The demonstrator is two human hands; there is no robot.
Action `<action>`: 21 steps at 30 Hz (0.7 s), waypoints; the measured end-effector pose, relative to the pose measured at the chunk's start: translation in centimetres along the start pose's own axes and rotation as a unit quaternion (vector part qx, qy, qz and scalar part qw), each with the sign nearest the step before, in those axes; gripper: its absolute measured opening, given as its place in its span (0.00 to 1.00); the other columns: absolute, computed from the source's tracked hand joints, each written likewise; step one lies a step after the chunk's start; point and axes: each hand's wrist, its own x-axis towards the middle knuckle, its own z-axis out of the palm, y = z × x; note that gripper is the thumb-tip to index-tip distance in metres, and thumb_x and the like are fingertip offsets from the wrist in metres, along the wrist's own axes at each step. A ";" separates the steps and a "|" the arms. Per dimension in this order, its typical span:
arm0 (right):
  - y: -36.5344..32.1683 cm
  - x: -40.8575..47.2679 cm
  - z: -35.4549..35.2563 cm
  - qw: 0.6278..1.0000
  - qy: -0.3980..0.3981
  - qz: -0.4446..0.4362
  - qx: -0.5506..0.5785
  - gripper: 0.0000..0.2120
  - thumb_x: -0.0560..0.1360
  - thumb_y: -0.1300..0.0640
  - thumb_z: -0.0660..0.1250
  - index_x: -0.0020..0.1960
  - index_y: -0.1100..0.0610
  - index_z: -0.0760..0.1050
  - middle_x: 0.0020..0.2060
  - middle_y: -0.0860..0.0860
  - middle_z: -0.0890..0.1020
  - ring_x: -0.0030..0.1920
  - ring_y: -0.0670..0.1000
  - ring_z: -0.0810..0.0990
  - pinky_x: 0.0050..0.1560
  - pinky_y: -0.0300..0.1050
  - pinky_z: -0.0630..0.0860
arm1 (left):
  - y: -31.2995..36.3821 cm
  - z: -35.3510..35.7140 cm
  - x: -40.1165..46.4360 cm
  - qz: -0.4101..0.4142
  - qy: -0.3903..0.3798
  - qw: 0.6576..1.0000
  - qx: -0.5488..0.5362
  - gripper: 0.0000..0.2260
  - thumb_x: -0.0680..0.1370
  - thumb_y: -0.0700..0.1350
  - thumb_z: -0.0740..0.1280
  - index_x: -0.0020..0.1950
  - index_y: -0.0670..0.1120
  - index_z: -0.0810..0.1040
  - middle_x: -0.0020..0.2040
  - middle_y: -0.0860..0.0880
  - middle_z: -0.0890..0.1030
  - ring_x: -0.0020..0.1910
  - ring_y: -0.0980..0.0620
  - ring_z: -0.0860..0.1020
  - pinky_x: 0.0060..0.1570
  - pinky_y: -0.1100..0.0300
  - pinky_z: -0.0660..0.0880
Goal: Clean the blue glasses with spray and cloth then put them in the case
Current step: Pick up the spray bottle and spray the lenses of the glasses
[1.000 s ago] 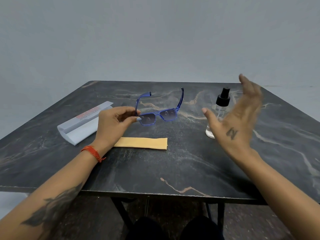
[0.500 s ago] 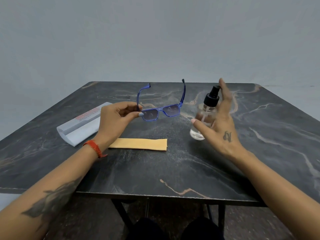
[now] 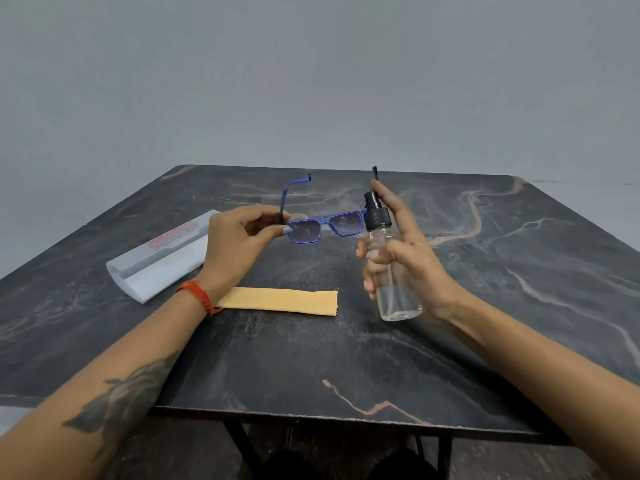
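the left hand (image 3: 235, 240) pinches the translucent blue plastic glasses (image 3: 323, 225) by a temple, aloft. the right hand (image 3: 398, 251) grips the clear spray bottle (image 3: 391, 271) right beside them, forefinger over its black pump. better to aim the nozzle squarely at the lenses and press lightly.

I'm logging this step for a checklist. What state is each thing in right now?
Blue glasses: temples unfolded, held up by left hand.
Spray bottle: lifted, gripped by right hand, forefinger on nozzle.
Cloth: folded flat on table.
Case: open, empty.
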 end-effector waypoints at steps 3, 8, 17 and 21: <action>0.0 0.9 0.3 0.999 -0.028 -0.010 -0.021 0.39 0.66 0.64 0.68 0.68 0.36 0.61 0.33 0.58 0.75 0.26 0.55 0.74 0.30 0.45 0.75 | 0.0 0.0 0.0 0.004 0.002 1.000 -0.006 0.09 0.69 0.37 0.74 0.47 0.44 0.82 0.43 0.49 0.84 0.42 0.60 0.82 0.47 0.71 0.75; 0.9 1.4 1.2 0.997 -0.001 -0.012 -0.077 0.42 0.65 0.68 0.69 0.69 0.36 0.60 0.34 0.59 0.78 0.29 0.57 0.75 0.32 0.44 0.76 | -0.1 -0.1 0.0 0.020 0.001 1.000 0.010 0.10 0.69 0.38 0.74 0.49 0.42 0.83 0.45 0.49 0.84 0.44 0.58 0.82 0.48 0.70 0.76; 1.0 0.6 1.7 0.978 0.060 -0.051 -0.193 0.40 0.69 0.74 0.64 0.68 0.38 0.60 0.30 0.59 0.78 0.27 0.59 0.78 0.34 0.47 0.80 | 0.5 -0.1 -0.2 0.068 -0.012 0.997 0.025 0.11 0.69 0.39 0.73 0.51 0.45 0.82 0.45 0.51 0.83 0.44 0.57 0.82 0.47 0.67 0.78; 0.9 1.1 2.0 0.968 0.055 -0.042 -0.243 0.39 0.66 0.72 0.64 0.67 0.39 0.61 0.28 0.54 0.80 0.26 0.57 0.80 0.36 0.44 0.80 | 0.7 -0.2 -0.3 0.075 -0.004 0.997 0.019 0.10 0.70 0.39 0.73 0.51 0.44 0.82 0.45 0.51 0.83 0.44 0.57 0.82 0.47 0.68 0.77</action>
